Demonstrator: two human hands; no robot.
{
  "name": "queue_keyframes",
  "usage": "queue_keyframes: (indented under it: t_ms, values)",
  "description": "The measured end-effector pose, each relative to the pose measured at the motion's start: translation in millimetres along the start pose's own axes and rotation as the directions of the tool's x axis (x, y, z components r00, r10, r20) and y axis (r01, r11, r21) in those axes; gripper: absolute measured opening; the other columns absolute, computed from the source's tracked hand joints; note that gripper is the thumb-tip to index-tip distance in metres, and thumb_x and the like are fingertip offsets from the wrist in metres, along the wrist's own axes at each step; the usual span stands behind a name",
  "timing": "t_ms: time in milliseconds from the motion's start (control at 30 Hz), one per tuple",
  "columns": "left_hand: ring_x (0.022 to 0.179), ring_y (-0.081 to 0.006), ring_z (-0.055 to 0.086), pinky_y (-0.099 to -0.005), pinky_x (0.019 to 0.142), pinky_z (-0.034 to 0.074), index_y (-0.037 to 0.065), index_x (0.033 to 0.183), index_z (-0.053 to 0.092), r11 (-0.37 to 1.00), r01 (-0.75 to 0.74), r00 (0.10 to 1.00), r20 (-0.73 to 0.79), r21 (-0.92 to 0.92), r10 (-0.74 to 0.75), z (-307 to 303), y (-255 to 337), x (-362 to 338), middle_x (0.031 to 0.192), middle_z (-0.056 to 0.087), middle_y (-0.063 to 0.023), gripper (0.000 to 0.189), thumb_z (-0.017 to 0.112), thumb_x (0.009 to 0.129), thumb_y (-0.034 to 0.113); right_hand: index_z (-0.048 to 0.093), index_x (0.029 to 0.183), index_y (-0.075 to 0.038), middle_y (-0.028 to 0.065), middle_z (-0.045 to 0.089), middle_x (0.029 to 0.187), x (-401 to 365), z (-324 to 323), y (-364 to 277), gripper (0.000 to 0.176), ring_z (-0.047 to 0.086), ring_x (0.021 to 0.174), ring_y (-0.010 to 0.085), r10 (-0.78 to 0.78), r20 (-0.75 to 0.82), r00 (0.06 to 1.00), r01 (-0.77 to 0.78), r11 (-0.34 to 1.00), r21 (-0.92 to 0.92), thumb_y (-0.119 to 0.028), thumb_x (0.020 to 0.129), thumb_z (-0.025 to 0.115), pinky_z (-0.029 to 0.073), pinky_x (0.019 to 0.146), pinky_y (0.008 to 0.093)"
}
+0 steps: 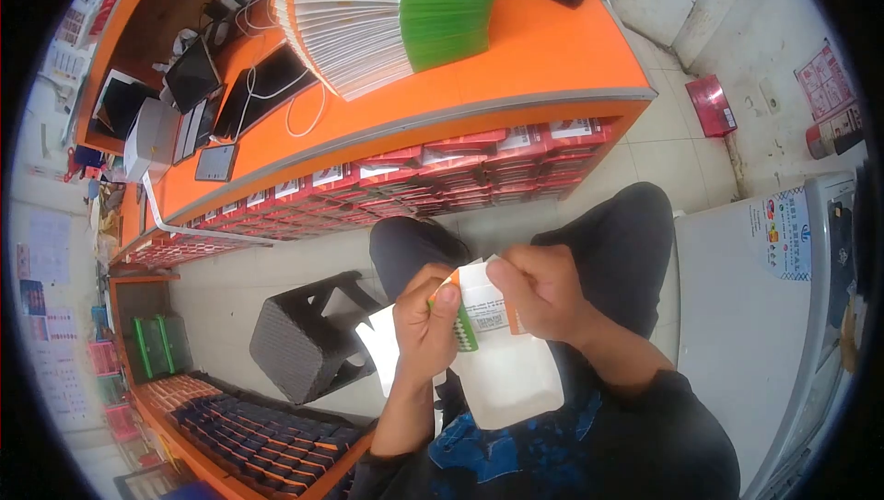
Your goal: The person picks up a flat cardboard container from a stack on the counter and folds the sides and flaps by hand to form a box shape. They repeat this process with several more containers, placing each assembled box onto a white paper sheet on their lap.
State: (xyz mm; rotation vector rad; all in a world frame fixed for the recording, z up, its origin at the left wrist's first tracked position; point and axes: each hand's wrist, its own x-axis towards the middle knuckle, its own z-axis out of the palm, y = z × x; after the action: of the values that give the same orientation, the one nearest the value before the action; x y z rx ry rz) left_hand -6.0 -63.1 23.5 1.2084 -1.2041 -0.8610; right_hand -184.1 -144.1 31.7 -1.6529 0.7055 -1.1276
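Observation:
A paper food box (511, 380) lies over my lap, its white inside facing up and its printed flap in white, orange and green raised at the far end. My left hand (425, 320) pinches the green-and-orange corner of that flap between thumb and fingers. On the opposite corner, my right hand (541, 288) grips the card with the thumb pressed on top. Small print and a square code show on the panel between the hands. Another white flap (379, 343) sticks out left of my left wrist.
Ahead stands an orange counter (552, 58) carrying a fanned stack of flat cartons (359, 30), a tablet and cables. Red boxes (442, 168) fill the shelf beneath. A dark woven stool (299, 339) stands left, a white fridge (737, 334) right.

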Motion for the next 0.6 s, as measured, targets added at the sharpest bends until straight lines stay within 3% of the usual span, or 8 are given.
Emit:
queue_keyframes:
  t_ms: [100,167,267,333,367,467,500,600]
  values:
    - [0.088,-0.0115,0.061,-0.0297,0.076,0.047,-0.006,0.107,0.075,0.99,0.038,0.997,0.064,0.139,-0.048,0,1,-1,0.1,0.072,-0.0079,0.039,0.055,0.117,0.026,0.057,0.072,-0.002,0.0103,0.054,0.058,-8,3,12,0.038,0.052,0.047,0.0164,0.056,-0.077,0.995,-0.059,0.997,-0.044,-0.013,0.104,0.075,0.04,0.047,0.0366]
    - [0.088,-0.0171,0.067,-0.0329,0.079,0.052,-0.004,0.11,0.076,0.948,0.304,0.95,0.048,0.099,-0.31,5,-7,-10,0.103,0.074,-0.0114,0.037,0.057,0.117,0.027,0.058,0.073,-0.001,0.0099,0.057,0.058,-8,2,15,0.039,0.054,0.048,0.0124,-0.014,-0.116,0.993,-0.002,0.991,-0.136,-0.015,0.105,0.075,0.041,0.047,0.0355]
    - [0.092,-0.0165,0.069,-0.0326,0.08,0.053,-0.004,0.114,0.076,0.957,0.24,0.97,0.002,0.16,-0.244,3,-6,-16,0.105,0.075,-0.012,0.037,0.055,0.118,0.026,0.063,0.076,0.0,0.0109,0.061,0.061,-2,0,14,0.038,0.061,0.054,0.0118,0.05,-0.16,0.986,-0.066,0.993,-0.096,-0.019,0.108,0.071,0.046,0.051,0.0361]
    - [0.093,-0.0142,0.067,-0.0317,0.081,0.053,-0.004,0.115,0.075,0.967,0.198,0.98,-0.022,0.163,-0.197,-3,-4,-10,0.105,0.075,-0.0097,0.037,0.054,0.118,0.027,0.067,0.08,-0.001,0.0139,0.063,0.065,-8,6,22,0.037,0.067,0.057,0.0178,0.294,0.024,0.956,-0.292,0.931,0.22,-0.022,0.111,0.068,0.05,0.055,0.0384]
    - [0.094,-0.0119,0.066,-0.0307,0.082,0.053,-0.004,0.117,0.074,0.973,0.169,0.985,-0.051,0.16,-0.162,-6,-2,-7,0.106,0.074,-0.0073,0.038,0.053,0.119,0.027,0.069,0.083,0.0,0.0167,0.065,0.069,-11,0,24,0.039,0.071,0.061,0.0267,0.222,0.119,0.968,-0.22,0.975,-0.034,-0.026,0.112,0.065,0.053,0.059,0.0408]
    - [0.098,-0.0096,0.065,-0.0298,0.085,0.052,-0.004,0.118,0.073,0.972,0.101,0.995,-0.048,0.214,-0.093,-11,-14,-6,0.106,0.074,-0.0043,0.039,0.05,0.12,0.028,0.069,0.085,0.001,0.0178,0.067,0.071,-16,0,32,0.041,0.07,0.063,0.0322,0.049,0.062,0.997,-0.036,0.981,-0.191,-0.028,0.113,0.064,0.053,0.062,0.041]
    - [0.094,-0.0101,0.062,-0.0306,0.082,0.052,-0.003,0.117,0.072,0.951,0.221,0.975,-0.012,0.215,-0.224,-14,-25,-13,0.101,0.072,-0.0053,0.04,0.051,0.12,0.03,0.068,0.084,0.002,0.0192,0.066,0.073,-13,-2,28,0.042,0.068,0.066,0.0381,0.004,0.029,1.0,0.003,0.971,-0.24,-0.028,0.113,0.063,0.053,0.063,0.0429]
    - [0.087,-0.0093,0.055,-0.0304,0.078,0.049,-0.002,0.114,0.069,0.936,0.303,0.946,0.061,0.179,-0.318,-9,-26,-11,0.092,0.067,-0.004,0.043,0.049,0.121,0.036,0.071,0.087,0.003,0.018,0.069,0.074,-5,-8,24,0.041,0.071,0.065,0.0305,0.085,-0.012,0.996,-0.086,0.987,-0.137,-0.028,0.113,0.063,0.053,0.062,0.0431]
